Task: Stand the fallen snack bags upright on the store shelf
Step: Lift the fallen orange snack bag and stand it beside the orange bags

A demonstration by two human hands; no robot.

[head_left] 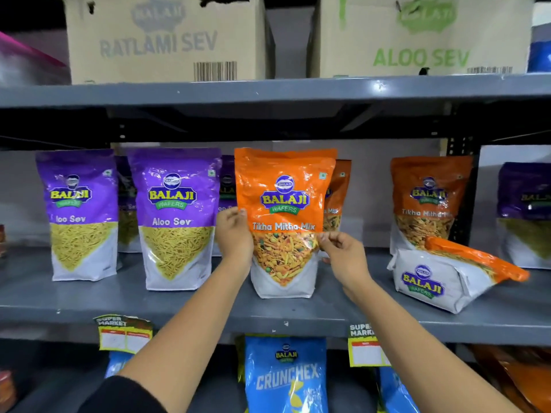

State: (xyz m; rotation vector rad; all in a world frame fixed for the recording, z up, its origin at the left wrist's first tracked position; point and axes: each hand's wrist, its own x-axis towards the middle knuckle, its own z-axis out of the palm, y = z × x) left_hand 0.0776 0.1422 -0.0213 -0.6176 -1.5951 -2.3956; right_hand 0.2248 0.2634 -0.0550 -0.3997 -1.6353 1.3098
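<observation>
An orange Tikha Mitha Mix bag point(284, 201) stands upright at the middle of the grey shelf point(190, 305). My left hand point(234, 234) grips its left edge and my right hand point(341, 253) pinches its right edge. To the right, another orange bag point(447, 274) lies fallen on its side, bottom toward me. Behind it stands an upright orange bag point(428, 201). Two purple Aloo Sev bags point(176, 216) point(80, 213) stand upright on the left, with more bags partly hidden behind them.
A purple bag point(526, 213) stands at the far right. Cardboard boxes point(167, 40) point(423, 34) sit on the upper shelf. Blue Crunchex bags point(286, 377) fill the lower shelf, with price tags point(123, 335) hanging from the shelf edge.
</observation>
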